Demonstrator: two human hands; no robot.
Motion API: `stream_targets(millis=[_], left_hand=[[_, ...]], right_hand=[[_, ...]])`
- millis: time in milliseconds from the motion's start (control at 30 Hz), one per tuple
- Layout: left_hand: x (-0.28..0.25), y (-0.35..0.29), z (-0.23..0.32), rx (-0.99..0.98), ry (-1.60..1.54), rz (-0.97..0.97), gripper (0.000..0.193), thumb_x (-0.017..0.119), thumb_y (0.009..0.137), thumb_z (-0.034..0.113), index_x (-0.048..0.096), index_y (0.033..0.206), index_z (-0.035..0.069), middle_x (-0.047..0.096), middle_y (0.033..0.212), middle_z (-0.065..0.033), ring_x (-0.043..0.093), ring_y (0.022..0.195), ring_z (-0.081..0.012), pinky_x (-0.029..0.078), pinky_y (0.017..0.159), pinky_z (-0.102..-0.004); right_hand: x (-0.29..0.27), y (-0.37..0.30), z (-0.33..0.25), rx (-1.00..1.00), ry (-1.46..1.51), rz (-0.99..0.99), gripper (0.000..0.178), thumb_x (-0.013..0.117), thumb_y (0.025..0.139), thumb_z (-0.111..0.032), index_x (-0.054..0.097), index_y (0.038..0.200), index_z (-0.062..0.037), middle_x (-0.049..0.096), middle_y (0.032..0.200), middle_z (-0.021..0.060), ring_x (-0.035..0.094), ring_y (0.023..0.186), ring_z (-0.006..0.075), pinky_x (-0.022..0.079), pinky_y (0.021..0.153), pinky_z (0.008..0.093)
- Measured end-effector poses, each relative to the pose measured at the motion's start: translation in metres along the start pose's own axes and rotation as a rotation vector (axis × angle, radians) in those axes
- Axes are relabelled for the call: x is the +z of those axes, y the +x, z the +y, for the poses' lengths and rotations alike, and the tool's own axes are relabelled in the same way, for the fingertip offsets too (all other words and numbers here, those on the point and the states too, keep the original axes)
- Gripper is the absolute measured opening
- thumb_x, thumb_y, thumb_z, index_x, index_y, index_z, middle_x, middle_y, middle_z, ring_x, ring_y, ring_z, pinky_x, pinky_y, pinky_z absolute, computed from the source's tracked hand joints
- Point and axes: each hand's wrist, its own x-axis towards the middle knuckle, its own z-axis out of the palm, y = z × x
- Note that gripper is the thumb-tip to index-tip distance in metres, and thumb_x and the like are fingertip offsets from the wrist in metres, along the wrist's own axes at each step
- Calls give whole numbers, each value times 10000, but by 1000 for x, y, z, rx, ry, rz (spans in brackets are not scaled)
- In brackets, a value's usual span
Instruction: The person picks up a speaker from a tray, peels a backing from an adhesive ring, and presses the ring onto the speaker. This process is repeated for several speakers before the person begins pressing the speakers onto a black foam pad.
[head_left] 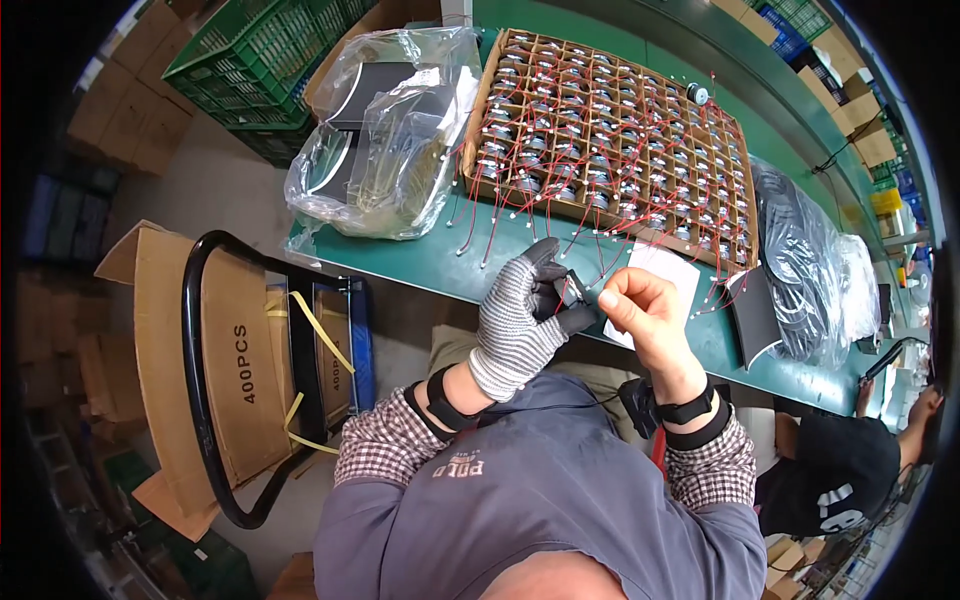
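My left hand (520, 322), in a grey striped glove with black fingertips, is closed around a small dark speaker (570, 289) just in front of the table edge. Much of that part is hidden by the glove. My bare right hand (646, 312) is beside it, thumb and forefinger pinched close to the part; what they hold is too small to make out. Beyond both hands, a cardboard tray (590, 212) with a grid of compartments holds many small round speakers with thin red leads, several hanging over its near side. Behind my right hand lies a white sheet (668, 268).
Clear plastic bags with dark curved panels (385, 130) and black parts (800, 260) flank the tray on the green table (400, 262). One loose speaker (697, 93) stands at the tray's far edge. A black-framed chair (195, 380) with cardboard is left. Another person (835, 465) works at right.
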Motion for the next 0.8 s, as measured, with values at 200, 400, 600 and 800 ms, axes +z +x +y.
stream_targets(millis=[200,400,600,800], left_hand=[[-5,-3,-5,111,316,-39,733,770,670,64,351,1269,11,532,937,-81,559,829,-145,500,746,-272],[-5,-4,-5,157,395,-43,689,762,685,70,371,1249,5,531,929,-78,554,822,-134,501,728,-263],[2,-5,-2,-3,89,-1,653,781,660,93,427,1203,12,547,904,-65,563,799,-143,497,736,-276],[13,2,2,-58,-215,-28,632,764,671,47,423,1202,14,551,936,-60,575,830,-140,503,762,-273]], right_hand=[[3,-2,-3,88,-10,-4,153,663,804,-147,589,739,-30,540,659,-57,428,586,15,330,522,178],[4,-2,-1,83,-19,-10,142,662,799,-133,590,731,-31,539,648,-58,431,586,15,330,521,177],[0,1,2,89,-2,-37,141,662,793,-119,587,706,-37,515,613,-67,421,566,22,321,505,185],[-13,6,3,6,-100,-20,138,635,811,-125,572,873,-19,557,738,-1,504,666,56,391,625,205]])
